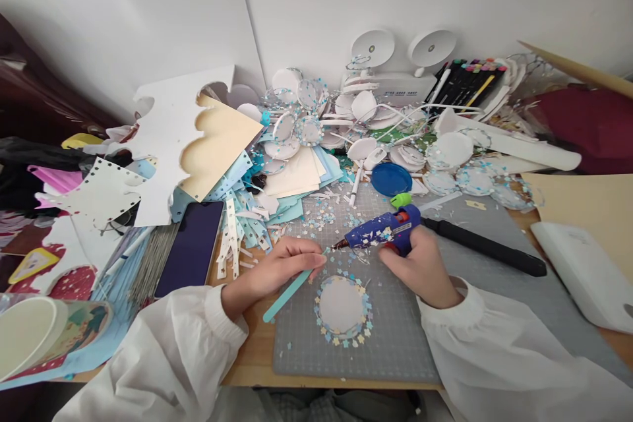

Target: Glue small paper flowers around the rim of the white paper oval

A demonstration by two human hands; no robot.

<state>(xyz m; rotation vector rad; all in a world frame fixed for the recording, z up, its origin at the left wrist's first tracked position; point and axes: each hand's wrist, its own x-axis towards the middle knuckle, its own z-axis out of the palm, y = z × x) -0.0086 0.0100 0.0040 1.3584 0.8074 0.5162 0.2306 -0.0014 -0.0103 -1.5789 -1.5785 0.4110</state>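
Note:
My right hand (pixel 422 267) is wrapped around the grip of a blue hot glue gun (pixel 378 231), whose body is speckled with small paper bits. The nozzle points left, close to the fingertips of my left hand (pixel 289 264). That hand is closed in a pinch on a slim teal stick (pixel 288 297) with a rounded lower end; its upper end is hidden by the fingers. Below both hands, a white disc (pixel 341 305) ringed with small pastel stars and flowers lies flat on the grey cutting mat (pixel 400 349).
Star confetti (pixel 324 221) litters the mat. A blue lid (pixel 391 179) and black pen-like tool (pixel 489 247) lie beyond the gun. To the left are a phone (pixel 189 248) and paper cup (pixel 54 336). Several decorated discs (pixel 309 130) crowd the back; a white device (pixel 583 273) lies right.

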